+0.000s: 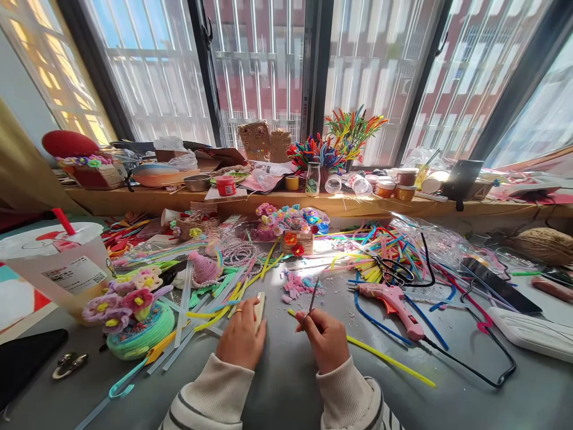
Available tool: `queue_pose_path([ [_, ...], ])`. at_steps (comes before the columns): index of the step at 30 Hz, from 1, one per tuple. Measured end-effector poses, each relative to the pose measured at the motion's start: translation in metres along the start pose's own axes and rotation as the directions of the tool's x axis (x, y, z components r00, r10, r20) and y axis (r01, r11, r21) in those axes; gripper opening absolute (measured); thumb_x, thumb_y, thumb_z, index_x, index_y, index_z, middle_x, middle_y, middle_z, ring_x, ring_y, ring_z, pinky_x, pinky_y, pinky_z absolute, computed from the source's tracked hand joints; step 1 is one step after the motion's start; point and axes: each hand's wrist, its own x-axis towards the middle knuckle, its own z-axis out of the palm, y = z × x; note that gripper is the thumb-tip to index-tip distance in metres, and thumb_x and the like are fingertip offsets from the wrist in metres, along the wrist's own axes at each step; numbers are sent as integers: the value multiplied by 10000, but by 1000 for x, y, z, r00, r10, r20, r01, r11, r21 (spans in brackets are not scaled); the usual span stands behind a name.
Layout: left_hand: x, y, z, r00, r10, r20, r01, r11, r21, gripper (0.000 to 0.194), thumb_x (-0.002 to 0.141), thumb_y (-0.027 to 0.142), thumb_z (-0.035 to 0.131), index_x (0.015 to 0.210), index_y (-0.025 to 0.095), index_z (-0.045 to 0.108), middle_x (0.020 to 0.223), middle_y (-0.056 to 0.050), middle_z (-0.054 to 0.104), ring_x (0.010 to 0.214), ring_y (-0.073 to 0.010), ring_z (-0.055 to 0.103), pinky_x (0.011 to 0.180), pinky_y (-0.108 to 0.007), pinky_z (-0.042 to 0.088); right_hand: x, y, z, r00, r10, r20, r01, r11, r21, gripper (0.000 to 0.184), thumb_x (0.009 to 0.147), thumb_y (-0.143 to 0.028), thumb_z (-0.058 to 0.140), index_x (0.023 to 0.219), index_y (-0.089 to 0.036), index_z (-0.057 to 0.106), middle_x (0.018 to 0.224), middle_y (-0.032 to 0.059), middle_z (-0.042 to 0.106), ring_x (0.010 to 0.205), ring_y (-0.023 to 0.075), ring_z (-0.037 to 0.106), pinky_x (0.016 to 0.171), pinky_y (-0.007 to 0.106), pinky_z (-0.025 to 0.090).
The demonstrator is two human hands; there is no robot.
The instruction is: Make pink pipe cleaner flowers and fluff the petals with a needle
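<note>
My left hand [242, 338] is bent over a cream-coloured flat bar [259, 309] on the grey table, its fingers closed around the bar's near part. Small scissors [314, 295] are in my right hand [326, 338], blades pointing up and away; the handles are hidden by my fingers. A yellow pipe cleaner [391, 360] lies to the right of that hand, and a short yellow end shows at its left. Whether these are one piece I cannot tell. Just beyond the blades is a pile of pink and blue fuzzy clippings [299, 284].
A pink glue gun [396, 304] with a black cord lies at the right, beside a heap of pipe cleaners [380, 251] and black-handled scissors [394, 272]. Glue sticks [183, 307], a green flower-topped piece [141, 328] and a drink cup [58, 257] stand left. Jars line the windowsill [268, 203].
</note>
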Motion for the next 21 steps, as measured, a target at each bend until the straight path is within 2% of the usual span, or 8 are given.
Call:
queue_pose_path([
  [4,0,-17,-5,999,23,-36,-17,989,148,230,663,118,364,851,168,486,770,-81,510,723,-217,509,662,-332,384,-6,6,9,997,-35,63,44,989,-139,358,678,-417,482,417,-173,511,353,-36,414,349,76,337,371,201,215],
  [7,1,-7,-15,999,40,-32,-39,999,23,184,674,224,426,822,174,526,725,-73,519,666,-213,505,651,-344,394,-7,8,14,997,-39,67,46,992,-116,323,671,-367,503,415,-171,489,338,-42,417,336,71,341,364,194,222],
  [9,1,7,-19,991,88,100,-63,971,-232,226,655,306,487,849,206,544,741,-57,536,656,-190,506,652,-325,412,-7,8,15,996,-33,85,36,998,-44,282,677,-328,497,444,-172,521,337,-42,438,329,72,367,355,184,244],
  [12,1,27,-22,912,193,360,90,765,-638,364,616,301,553,971,228,534,949,-76,539,830,-203,512,706,-298,433,-6,5,15,985,-67,157,58,996,62,186,655,-250,504,509,-174,590,372,-32,497,346,84,420,358,181,289],
  [14,2,35,-22,849,246,468,202,667,-717,368,603,284,573,965,227,551,960,-77,549,860,-206,513,718,-296,441,-6,1,13,975,-99,200,74,989,129,160,641,-202,495,542,-181,618,426,-19,550,376,98,463,375,188,325],
  [16,3,38,-22,819,262,510,258,626,-736,307,598,271,580,901,221,590,908,-76,570,845,-205,523,708,-296,452,-6,-2,12,969,-122,215,84,980,180,177,642,-179,476,555,-184,630,492,-1,597,430,116,514,408,199,363],
  [18,3,39,-22,836,233,497,280,598,-751,242,584,266,591,818,211,622,852,-73,585,805,-200,537,690,-292,463,-6,-4,11,965,-148,216,104,973,205,199,656,-179,453,569,-182,633,520,10,614,474,129,543,437,208,387],
  [21,1,38,-19,896,115,428,302,547,-781,202,570,282,594,749,200,634,804,-60,597,760,-191,555,674,-282,473,-7,-5,8,964,-141,227,91,972,217,195,673,-192,442,638,-172,633,487,6,597,413,112,518,410,200,391],
])
